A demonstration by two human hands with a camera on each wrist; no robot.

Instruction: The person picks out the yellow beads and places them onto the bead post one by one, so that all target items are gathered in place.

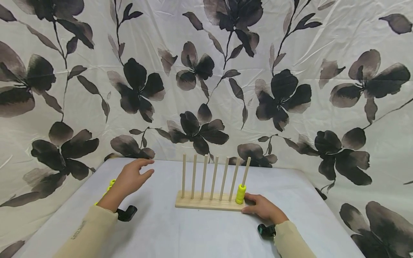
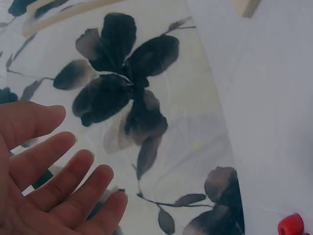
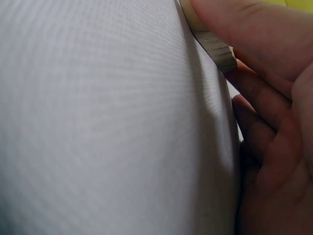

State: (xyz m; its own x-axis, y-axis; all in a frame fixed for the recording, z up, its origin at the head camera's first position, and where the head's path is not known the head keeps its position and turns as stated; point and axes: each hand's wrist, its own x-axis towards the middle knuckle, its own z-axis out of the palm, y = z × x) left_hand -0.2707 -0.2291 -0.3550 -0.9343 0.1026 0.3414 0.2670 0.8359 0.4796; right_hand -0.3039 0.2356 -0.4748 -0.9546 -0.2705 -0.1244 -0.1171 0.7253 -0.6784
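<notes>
A wooden peg stand [image 1: 206, 204] with several upright dowels is on the white table. Yellow beads [image 1: 240, 194] are stacked at the foot of its rightmost dowel. My right hand [image 1: 262, 208] pinches the right end of the base, thumb at the front and fingers behind; the right wrist view shows the wooden end [image 3: 218, 50] between them. My left hand [image 1: 133, 178] hovers to the left of the stand, holding nothing. In the left wrist view its fingers [image 2: 73, 176] are spread and relaxed. More yellow beads [image 1: 112, 182] show partly behind the left forearm.
A red bead [image 2: 291, 225] shows at the lower right corner of the left wrist view. Behind the white tabletop [image 1: 193, 233] hangs a flower-patterned cloth [image 1: 226, 89]. Dark wrist cameras [image 1: 127, 213] are strapped under both forearms.
</notes>
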